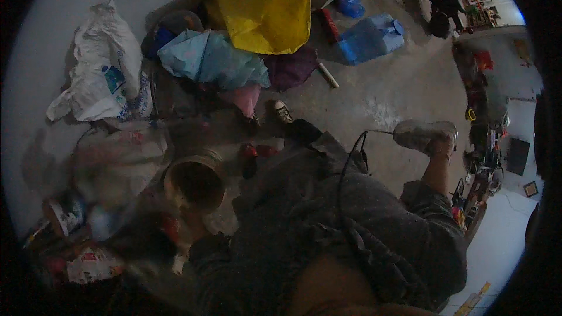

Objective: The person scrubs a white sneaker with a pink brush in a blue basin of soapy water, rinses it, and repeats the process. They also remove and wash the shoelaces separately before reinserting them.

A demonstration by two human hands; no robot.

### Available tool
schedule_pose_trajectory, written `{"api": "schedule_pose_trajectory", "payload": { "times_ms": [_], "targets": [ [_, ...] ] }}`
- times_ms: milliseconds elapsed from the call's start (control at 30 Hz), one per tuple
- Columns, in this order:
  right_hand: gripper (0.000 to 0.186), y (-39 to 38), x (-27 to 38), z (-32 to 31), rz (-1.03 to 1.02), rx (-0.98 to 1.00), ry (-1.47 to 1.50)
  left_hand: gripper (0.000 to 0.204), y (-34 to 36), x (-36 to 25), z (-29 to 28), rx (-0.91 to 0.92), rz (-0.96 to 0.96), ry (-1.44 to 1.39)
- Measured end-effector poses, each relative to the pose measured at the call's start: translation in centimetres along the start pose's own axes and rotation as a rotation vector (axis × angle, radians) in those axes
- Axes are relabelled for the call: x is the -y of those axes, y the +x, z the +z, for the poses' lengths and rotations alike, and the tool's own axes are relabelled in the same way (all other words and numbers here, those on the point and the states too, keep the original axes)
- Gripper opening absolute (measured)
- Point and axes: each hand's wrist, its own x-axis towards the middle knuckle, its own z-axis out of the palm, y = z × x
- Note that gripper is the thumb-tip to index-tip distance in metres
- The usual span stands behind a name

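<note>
Down at the left, my left hand point(192, 222) reaches out of a dark sleeve to the near rim of a tan round bucket point(218, 167). It appears closed on that rim, though the dim light blurs the fingers. The bucket's mouth faces up toward me and its inside is dark. Close to the hand lies a small pale piece point(178, 265) whose kind I cannot make out. My right hand is out of sight. A black cable point(341, 193) runs over my dark clothes toward my shoe on the right.
A white woven sack point(105, 70) leans on the wall. Beyond my feet lie a yellow bag point(266, 9), a light blue plastic bag point(211, 58) and a blue water jug point(369, 40). Cluttered containers point(93, 264) stand at lower left. Shelves of small items line the right wall.
</note>
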Motion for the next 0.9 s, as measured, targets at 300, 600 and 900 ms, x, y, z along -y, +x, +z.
{"api": "schedule_pose_trajectory", "payload": {
  "times_ms": [300, 600, 900],
  "targets": [
    [0.03, 13.8, -2.1, 8.1, 0.497, 0.107, 0.848, 0.023, -4.9, -5.1, 1.5, 0.063, -0.093, -0.016],
    [0.038, 23.1, 1.6, 16.0, 0.598, 0.296, 1.04, 0.023, -10.8, -8.7, -0.6, 0.167, -0.219, 0.011],
    [0.033, 26.5, 0.5, 19.3, 0.638, 0.312, 1.226, 0.023, -6.2, -11.6, -4.8, 0.256, -0.246, -0.031]
  ]
}}
